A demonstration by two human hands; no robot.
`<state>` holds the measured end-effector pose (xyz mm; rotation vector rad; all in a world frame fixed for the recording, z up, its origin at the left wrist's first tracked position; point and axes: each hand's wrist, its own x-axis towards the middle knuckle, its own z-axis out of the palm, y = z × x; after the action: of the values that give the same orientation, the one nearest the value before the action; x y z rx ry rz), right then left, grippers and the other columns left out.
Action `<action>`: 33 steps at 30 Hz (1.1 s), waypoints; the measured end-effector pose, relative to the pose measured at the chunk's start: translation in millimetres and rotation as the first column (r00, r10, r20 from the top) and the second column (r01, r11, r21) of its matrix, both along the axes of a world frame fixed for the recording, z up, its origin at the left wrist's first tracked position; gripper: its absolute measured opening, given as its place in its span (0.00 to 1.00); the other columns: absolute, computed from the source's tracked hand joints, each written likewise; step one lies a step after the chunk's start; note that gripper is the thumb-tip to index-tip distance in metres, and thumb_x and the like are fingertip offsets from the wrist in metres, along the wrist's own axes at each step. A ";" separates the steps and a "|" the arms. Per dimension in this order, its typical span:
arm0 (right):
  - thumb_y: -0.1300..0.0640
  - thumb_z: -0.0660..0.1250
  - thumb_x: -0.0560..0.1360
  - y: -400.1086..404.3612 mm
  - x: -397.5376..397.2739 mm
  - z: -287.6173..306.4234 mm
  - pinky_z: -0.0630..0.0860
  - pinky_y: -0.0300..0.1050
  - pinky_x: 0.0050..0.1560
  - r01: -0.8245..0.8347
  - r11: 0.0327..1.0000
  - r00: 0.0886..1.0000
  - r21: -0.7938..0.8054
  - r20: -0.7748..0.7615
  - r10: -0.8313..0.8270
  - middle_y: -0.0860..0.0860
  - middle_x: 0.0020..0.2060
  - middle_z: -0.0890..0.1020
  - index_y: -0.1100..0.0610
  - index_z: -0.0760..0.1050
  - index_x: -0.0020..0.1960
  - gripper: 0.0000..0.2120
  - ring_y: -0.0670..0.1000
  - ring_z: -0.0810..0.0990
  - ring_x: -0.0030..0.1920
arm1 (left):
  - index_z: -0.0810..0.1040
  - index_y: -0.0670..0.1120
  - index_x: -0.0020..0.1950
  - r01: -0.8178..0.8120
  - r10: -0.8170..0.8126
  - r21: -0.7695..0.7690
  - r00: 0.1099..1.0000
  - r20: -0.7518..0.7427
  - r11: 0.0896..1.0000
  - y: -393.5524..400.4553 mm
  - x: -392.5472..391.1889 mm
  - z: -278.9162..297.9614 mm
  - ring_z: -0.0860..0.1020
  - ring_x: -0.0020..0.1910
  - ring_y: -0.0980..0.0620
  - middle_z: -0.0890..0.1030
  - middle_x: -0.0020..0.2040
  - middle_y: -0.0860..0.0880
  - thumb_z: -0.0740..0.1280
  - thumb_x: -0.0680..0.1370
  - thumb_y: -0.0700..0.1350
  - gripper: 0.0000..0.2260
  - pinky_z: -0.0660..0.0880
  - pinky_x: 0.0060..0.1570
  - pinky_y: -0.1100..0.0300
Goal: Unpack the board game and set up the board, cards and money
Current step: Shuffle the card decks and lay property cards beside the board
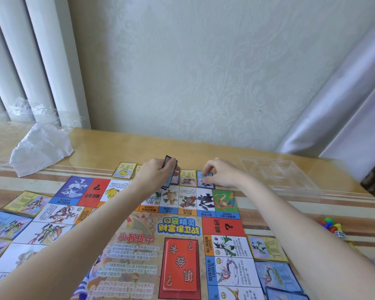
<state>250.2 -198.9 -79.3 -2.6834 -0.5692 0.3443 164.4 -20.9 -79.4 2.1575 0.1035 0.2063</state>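
Note:
The colourful game board (178, 230) lies flat on the table. A red card stack (180, 265) sits on its centre. My left hand (154, 172) grips a small stack of cards (170, 167) above the board's far edge. My right hand (221, 173) pinches a blue-bordered card (205, 182) lying just beyond the far edge, next to a yellow card (188, 177). More property cards lie along the far edge (125, 169), the left side (27, 203) and the right side (266, 247).
A crumpled white bag (41, 148) and clear wrap lie at the far left of the wooden table (290, 202). A clear plastic tray (277, 172) rests at the far right. Coloured pawns and a die (332, 227) sit near the right edge.

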 end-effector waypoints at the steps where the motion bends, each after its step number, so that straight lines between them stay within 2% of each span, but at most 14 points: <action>1: 0.54 0.68 0.74 1.5 -0.2 0.6 0.65 0.42 0.50 -0.005 1.000 1.000 -0.003 -0.003 0.005 0.51 0.56 0.71 0.54 0.74 0.54 0.10 0.49 0.69 0.54 | 0.68 0.50 0.28 0.006 -0.006 -0.002 1.000 -0.003 1.000 -0.4 0.2 -0.6 0.65 0.26 0.53 0.67 0.24 0.54 0.55 0.82 0.49 0.21 0.60 0.23 0.65; 3: 0.53 0.68 0.74 3.6 -1.4 2.2 0.65 0.42 0.50 -0.016 1.000 1.000 -0.016 -0.017 0.016 0.51 0.55 0.70 0.54 0.75 0.55 0.11 0.50 0.69 0.54 | 0.71 0.49 0.30 0.024 -0.024 -0.005 1.000 -0.011 1.000 -3.0 -0.4 -1.5 0.67 0.28 0.55 0.69 0.25 0.56 0.55 0.82 0.49 0.20 0.61 0.26 0.65; 5: 0.53 0.68 0.74 4.0 -2.8 3.6 0.64 0.42 0.50 -0.026 0.999 1.000 -0.029 -0.008 0.026 0.50 0.54 0.70 0.54 0.75 0.55 0.11 0.49 0.68 0.54 | 0.78 0.47 0.39 0.046 -0.046 -0.033 0.999 -0.009 0.998 -6.1 -1.6 -1.5 0.72 0.33 0.58 0.75 0.31 0.57 0.55 0.82 0.49 0.17 0.66 0.30 0.66; 8: 0.55 0.66 0.76 3.2 -7.0 13.9 0.66 0.41 0.51 -0.010 0.993 0.999 0.115 0.041 0.006 0.50 0.53 0.75 0.56 0.76 0.53 0.08 0.47 0.71 0.52 | 0.80 0.47 0.48 0.072 -0.069 -0.264 0.997 0.019 0.962 -5.5 -1.2 0.2 0.79 0.45 0.54 0.83 0.45 0.51 0.55 0.82 0.49 0.15 0.75 0.42 0.64; 11: 0.55 0.61 0.79 5.4 -17.0 32.8 0.69 0.38 0.45 0.002 0.933 0.995 0.359 -0.099 0.035 0.48 0.46 0.78 0.57 0.77 0.50 0.08 0.45 0.75 0.45 | 0.81 0.47 0.50 0.049 -0.095 -0.623 0.995 -0.040 0.781 -2.6 -0.8 4.7 0.81 0.50 0.53 0.84 0.49 0.49 0.56 0.81 0.50 0.14 0.76 0.48 0.61; 12: 0.55 0.60 0.79 7.2 -21.8 38.0 0.70 0.37 0.42 0.005 0.906 0.982 0.423 -0.173 0.075 0.48 0.43 0.79 0.58 0.77 0.48 0.09 0.45 0.76 0.42 | 0.81 0.47 0.50 0.034 -0.114 -0.705 0.991 -0.067 0.708 -4.0 -2.8 7.3 0.81 0.49 0.54 0.84 0.49 0.49 0.57 0.81 0.50 0.13 0.76 0.48 0.61; 14: 0.55 0.61 0.79 11.8 -30.8 44.9 0.71 0.37 0.37 0.016 0.847 0.945 0.532 -0.285 0.161 0.51 0.40 0.80 0.60 0.77 0.45 0.11 0.46 0.76 0.37 | 0.80 0.45 0.48 -0.006 -0.132 -0.783 0.985 -0.112 0.623 -7.9 -7.1 11.6 0.79 0.44 0.53 0.83 0.44 0.49 0.60 0.80 0.49 0.11 0.74 0.48 0.61; 17: 0.55 0.62 0.78 17.5 -41.4 49.6 0.68 0.37 0.32 0.003 0.803 0.925 0.596 -0.307 0.225 0.53 0.39 0.80 0.61 0.77 0.46 0.10 0.47 0.76 0.34 | 0.79 0.43 0.46 -0.024 -0.149 -0.833 0.981 -0.127 0.553 -11.5 -14.0 16.1 0.77 0.39 0.53 0.81 0.37 0.48 0.63 0.79 0.49 0.10 0.72 0.46 0.61; 22: 0.61 0.67 0.75 19.4 -51.3 54.2 0.69 0.34 0.29 -0.027 0.789 0.950 0.613 -0.231 0.211 0.51 0.34 0.78 0.60 0.77 0.42 0.03 0.44 0.75 0.30 | 0.80 0.43 0.54 0.061 -0.234 -0.861 0.970 -0.068 0.504 -10.6 -21.4 22.9 0.79 0.37 0.53 0.82 0.42 0.46 0.60 0.79 0.52 0.15 0.74 0.41 0.61; 25: 0.62 0.67 0.75 14.4 -53.6 58.6 0.69 0.33 0.29 -0.026 0.779 0.959 0.627 -0.205 0.197 0.51 0.32 0.79 0.59 0.77 0.40 0.04 0.44 0.75 0.29 | 0.78 0.44 0.56 0.075 -0.320 -0.923 0.946 -0.054 0.378 -7.4 -25.9 27.2 0.82 0.38 0.52 0.83 0.43 0.45 0.54 0.80 0.57 0.21 0.77 0.35 0.62; 28: 0.61 0.68 0.74 8.7 -54.7 61.8 0.70 0.33 0.30 -0.021 0.786 0.969 0.618 -0.181 0.169 0.52 0.33 0.79 0.59 0.76 0.40 0.05 0.43 0.75 0.30 | 0.77 0.41 0.58 0.076 -0.367 -0.958 0.930 -0.033 0.278 -1.8 -30.1 29.4 0.83 0.42 0.48 0.83 0.48 0.42 0.52 0.80 0.57 0.23 0.79 0.37 0.61; 33: 0.61 0.68 0.74 5.6 -59.6 62.1 0.71 0.33 0.30 -0.021 0.802 0.976 0.596 -0.161 0.146 0.51 0.33 0.80 0.58 0.77 0.39 0.05 0.43 0.76 0.30 | 0.75 0.40 0.59 0.116 -0.386 -0.937 0.922 -0.021 0.328 -0.1 -33.1 28.0 0.80 0.46 0.46 0.81 0.50 0.41 0.52 0.78 0.46 0.18 0.76 0.46 0.57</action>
<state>190.6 -193.3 -17.1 -1.9947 -0.6136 0.3794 131.3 -21.0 -51.4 0.9700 0.0007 -0.2817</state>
